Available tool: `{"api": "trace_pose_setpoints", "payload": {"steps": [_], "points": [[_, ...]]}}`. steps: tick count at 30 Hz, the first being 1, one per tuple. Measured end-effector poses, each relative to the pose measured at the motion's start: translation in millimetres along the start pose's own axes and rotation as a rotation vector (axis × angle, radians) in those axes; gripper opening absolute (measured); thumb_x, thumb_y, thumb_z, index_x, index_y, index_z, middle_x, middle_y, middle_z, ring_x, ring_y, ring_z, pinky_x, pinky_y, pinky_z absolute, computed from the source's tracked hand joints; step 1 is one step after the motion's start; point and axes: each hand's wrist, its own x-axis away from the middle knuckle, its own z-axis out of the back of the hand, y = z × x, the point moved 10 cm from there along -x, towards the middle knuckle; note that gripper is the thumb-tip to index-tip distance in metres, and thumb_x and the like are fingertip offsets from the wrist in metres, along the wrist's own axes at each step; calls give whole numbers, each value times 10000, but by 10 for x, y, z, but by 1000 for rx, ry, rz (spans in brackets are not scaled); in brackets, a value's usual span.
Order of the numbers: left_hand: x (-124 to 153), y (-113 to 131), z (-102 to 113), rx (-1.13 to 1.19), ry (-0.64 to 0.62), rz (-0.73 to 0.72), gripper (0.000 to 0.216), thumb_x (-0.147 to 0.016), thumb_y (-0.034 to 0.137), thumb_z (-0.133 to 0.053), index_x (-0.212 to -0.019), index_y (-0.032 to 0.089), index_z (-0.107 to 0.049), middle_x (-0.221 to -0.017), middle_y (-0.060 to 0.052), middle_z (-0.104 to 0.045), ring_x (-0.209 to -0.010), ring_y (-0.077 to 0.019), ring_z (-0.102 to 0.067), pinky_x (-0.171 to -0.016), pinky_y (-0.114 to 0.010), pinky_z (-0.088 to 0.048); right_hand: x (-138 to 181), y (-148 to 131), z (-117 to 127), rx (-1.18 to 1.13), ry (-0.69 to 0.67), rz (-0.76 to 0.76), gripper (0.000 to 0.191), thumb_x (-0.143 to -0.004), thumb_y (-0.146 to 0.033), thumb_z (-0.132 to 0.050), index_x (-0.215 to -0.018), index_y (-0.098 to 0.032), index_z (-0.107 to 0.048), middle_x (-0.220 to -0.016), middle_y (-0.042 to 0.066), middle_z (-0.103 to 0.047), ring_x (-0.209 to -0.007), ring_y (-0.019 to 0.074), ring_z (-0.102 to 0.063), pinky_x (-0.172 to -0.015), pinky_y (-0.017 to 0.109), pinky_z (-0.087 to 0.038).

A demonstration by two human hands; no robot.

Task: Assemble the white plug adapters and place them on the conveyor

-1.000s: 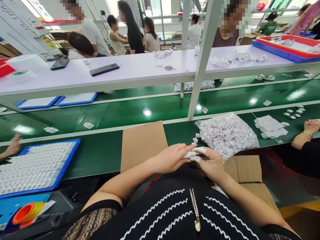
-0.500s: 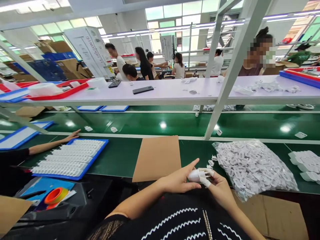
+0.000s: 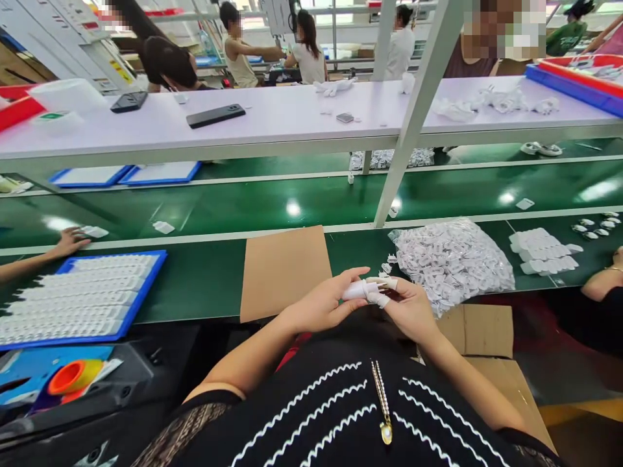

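My left hand [image 3: 324,303] and my right hand [image 3: 409,308] meet in front of my chest, just above the near edge of the green belt. Together they pinch a small white plastic part [image 3: 359,290]; white finger cots cover my right fingertips. A clear bag of small white parts [image 3: 452,259] lies on the belt just right of my hands, with a few loose parts [image 3: 389,263] beside it. A brown cardboard sheet [image 3: 285,269] lies flat on the belt just left of my hands.
A blue tray of white parts [image 3: 78,298] sits at the left, another person's hand [image 3: 71,241] beyond it. A neighbour's arm [image 3: 603,280] is at the right near stacked white pieces [image 3: 542,250]. A slanted white post [image 3: 413,110] rises from the belt. Cardboard boxes [image 3: 487,337] stand below right.
The camera has tilted back down, so the belt and my hands sit higher in view. My hands stay together on the white part. The person's hand at left moved further left.
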Motion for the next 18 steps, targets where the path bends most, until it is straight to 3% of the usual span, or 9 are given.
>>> {"api": "trace_pose_setpoints", "payload": {"steps": [5, 8, 18], "points": [[-8, 103, -20, -230, -34, -104, 596, -1037, 362, -519, -1577, 236, -300, -1419, -155, -611, -1239, -282, -631, -1063, -475, -510, 56, -46, 28, 67, 28, 57, 230, -796, -384, -829, -977, -242, -835, -885, 46, -783, -764, 222, -728, -703, 312, -610], [-14, 168, -47, -301, -72, -152, 591, -1053, 371, -485, -1590, 247, -272, -1415, -152, -621, -1243, -282, -634, -1056, -476, -521, 103, -26, 17, 67, 43, 70, 211, -815, -368, -817, -978, -235, -833, -879, 50, -773, -725, 211, -710, -645, 300, -595], [-10, 176, -166, -153, -242, -138, 598, -1043, 384, -495, -1588, 241, -294, -1453, -154, -601, -1269, -279, -620, -1081, -452, -495, 182, -142, -9, 177, -32, 110, 237, -841, -449, -781, -885, -220, -827, -755, 46, -736, -671, 206, -670, -622, 296, -554]]}}
